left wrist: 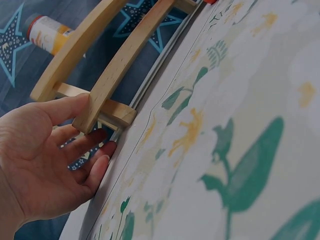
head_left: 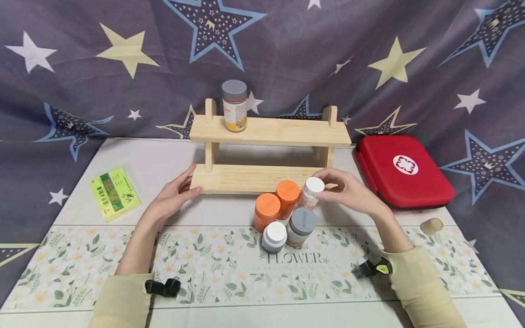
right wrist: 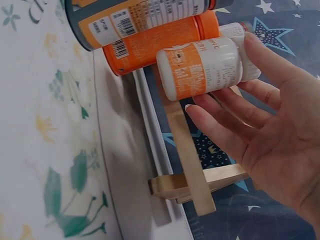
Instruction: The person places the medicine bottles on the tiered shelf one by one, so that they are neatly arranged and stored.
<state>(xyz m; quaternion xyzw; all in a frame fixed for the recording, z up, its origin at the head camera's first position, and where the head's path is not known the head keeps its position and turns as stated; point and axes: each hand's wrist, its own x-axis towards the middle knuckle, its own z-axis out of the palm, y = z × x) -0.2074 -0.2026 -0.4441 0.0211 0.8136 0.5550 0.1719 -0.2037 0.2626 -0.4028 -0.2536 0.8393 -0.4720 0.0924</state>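
My right hand (head_left: 346,189) holds a white pill bottle with an orange label (right wrist: 200,67) by its cap, between thumb and fingers. In the head view that bottle stands out in front of the shelf's right end. At the other end, my left hand (head_left: 174,196) grips the lower board of a two-tier wooden shelf (head_left: 246,177), thumb at the front edge and fingers curled behind. Beside the held bottle are two orange bottles (head_left: 267,210), a grey-capped bottle (head_left: 302,225) and a small white-capped bottle (head_left: 274,237). Another grey-capped bottle (head_left: 235,107) stands on the upper board.
A red zip case (head_left: 406,168) with a white emblem lies right of the shelf, with a small tan cylinder (head_left: 432,226) in front of it. To the left is a yellow-green box (head_left: 115,193). A star-patterned cloth (head_left: 287,54) hangs behind the flower-printed table cover (head_left: 213,287).
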